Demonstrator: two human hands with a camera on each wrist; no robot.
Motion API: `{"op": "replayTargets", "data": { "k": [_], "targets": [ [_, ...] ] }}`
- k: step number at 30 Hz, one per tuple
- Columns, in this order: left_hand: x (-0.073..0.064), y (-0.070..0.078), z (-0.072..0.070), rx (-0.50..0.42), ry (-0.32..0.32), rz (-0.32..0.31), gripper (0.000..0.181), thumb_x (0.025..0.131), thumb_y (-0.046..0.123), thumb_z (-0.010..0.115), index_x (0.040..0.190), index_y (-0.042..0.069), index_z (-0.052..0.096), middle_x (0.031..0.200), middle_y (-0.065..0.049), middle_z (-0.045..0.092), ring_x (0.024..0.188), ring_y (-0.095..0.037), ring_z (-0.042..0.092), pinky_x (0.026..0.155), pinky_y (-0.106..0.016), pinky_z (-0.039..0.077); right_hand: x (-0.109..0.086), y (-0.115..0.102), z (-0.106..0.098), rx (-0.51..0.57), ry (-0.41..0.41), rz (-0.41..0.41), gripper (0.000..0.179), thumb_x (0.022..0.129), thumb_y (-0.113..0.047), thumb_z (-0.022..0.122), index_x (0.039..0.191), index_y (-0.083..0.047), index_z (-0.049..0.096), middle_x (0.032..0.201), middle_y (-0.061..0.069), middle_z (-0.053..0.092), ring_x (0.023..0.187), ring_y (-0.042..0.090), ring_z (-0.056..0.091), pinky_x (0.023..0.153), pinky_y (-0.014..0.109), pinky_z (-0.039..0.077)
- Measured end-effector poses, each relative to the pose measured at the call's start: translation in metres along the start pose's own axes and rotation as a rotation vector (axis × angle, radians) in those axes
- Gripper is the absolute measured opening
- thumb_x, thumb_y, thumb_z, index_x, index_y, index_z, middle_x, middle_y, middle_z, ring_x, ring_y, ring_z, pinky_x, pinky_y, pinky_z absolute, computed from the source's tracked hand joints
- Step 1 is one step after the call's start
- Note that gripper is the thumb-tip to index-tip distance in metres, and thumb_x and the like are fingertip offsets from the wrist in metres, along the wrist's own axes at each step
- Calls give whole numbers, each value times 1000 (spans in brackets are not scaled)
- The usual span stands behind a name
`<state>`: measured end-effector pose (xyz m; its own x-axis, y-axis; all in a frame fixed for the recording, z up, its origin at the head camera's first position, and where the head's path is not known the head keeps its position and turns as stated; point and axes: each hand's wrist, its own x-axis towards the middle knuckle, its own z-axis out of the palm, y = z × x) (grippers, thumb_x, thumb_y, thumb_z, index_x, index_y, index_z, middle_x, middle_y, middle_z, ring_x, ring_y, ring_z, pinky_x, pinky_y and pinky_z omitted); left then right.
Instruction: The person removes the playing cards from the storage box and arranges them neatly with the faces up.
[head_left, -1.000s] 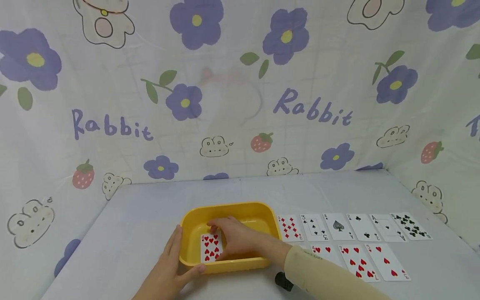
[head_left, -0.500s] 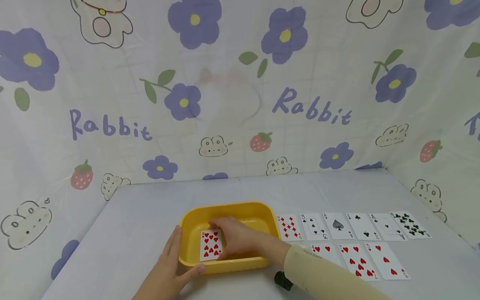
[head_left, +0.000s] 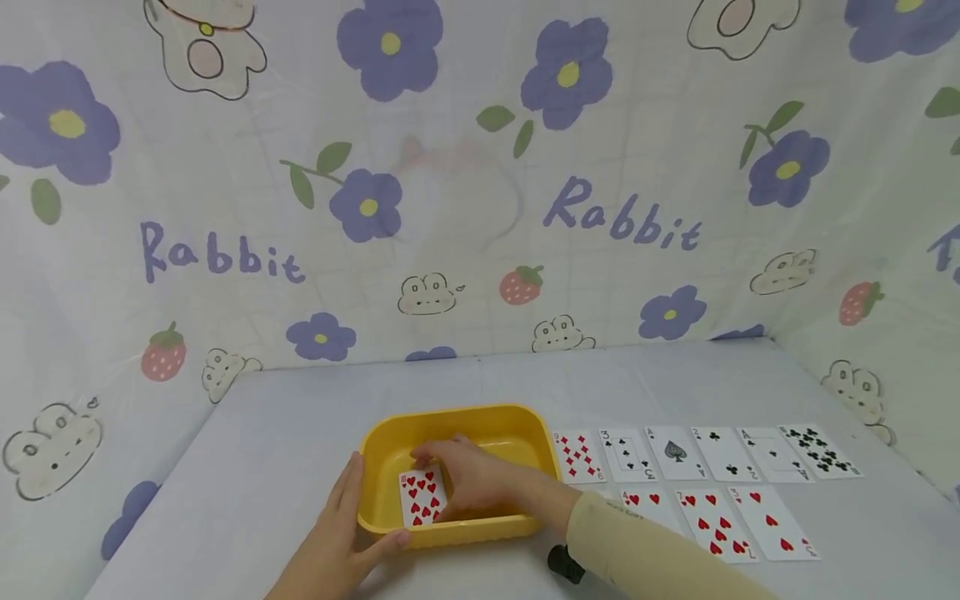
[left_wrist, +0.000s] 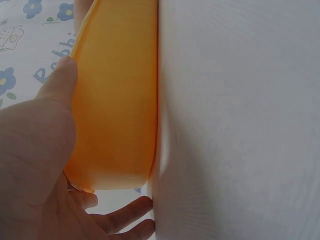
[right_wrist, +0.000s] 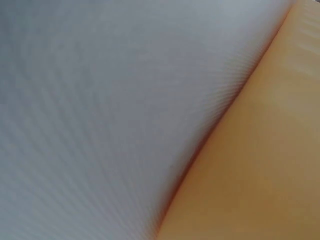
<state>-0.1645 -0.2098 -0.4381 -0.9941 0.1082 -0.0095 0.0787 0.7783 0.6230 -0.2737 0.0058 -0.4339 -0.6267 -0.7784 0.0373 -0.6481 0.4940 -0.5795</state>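
A yellow plastic tray [head_left: 450, 532] stands on the table. My left hand [head_left: 330, 529] holds its near left corner, the thumb at the front rim and the fingers along the left end. In the left wrist view the thumb [left_wrist: 61, 82] lies against the tray's wall [left_wrist: 115, 95]. My right hand [head_left: 472, 479] reaches inside the tray and holds a ten of hearts playing card [head_left: 422, 497] by its right side, the thumb near the lower corner. The card is face up and slightly tilted. The right wrist view shows only the tray's outer wall [right_wrist: 270, 150] and the tabletop.
Right of the tray, face-up playing cards lie in two rows. The back row includes a nine of diamonds [head_left: 579, 457] and an ace of spades [head_left: 675, 452]; the front row, a seven of hearts [head_left: 712, 523]. A small black object [head_left: 566, 563] shows below my right wrist. Printed cloth [head_left: 465, 250] hangs behind.
The ten of hearts card rises a little and straightens, then drops back and tilts as my right fingers shift slightly. My left hand and the tray stay in place.
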Motion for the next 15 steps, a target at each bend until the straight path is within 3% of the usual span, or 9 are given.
{"op": "replayTargets", "data": {
  "k": [15],
  "targets": [
    [0,-3,-1,-9,4,37,120,81,70,63,158,8,-4,162,-18,2,145,-39,15,112,-55,21,1,0,2,54,-4,-102,89,72,-28,91,144,-6,44,124,-7,57,111,9,51,105,25,38]
  ]
}}
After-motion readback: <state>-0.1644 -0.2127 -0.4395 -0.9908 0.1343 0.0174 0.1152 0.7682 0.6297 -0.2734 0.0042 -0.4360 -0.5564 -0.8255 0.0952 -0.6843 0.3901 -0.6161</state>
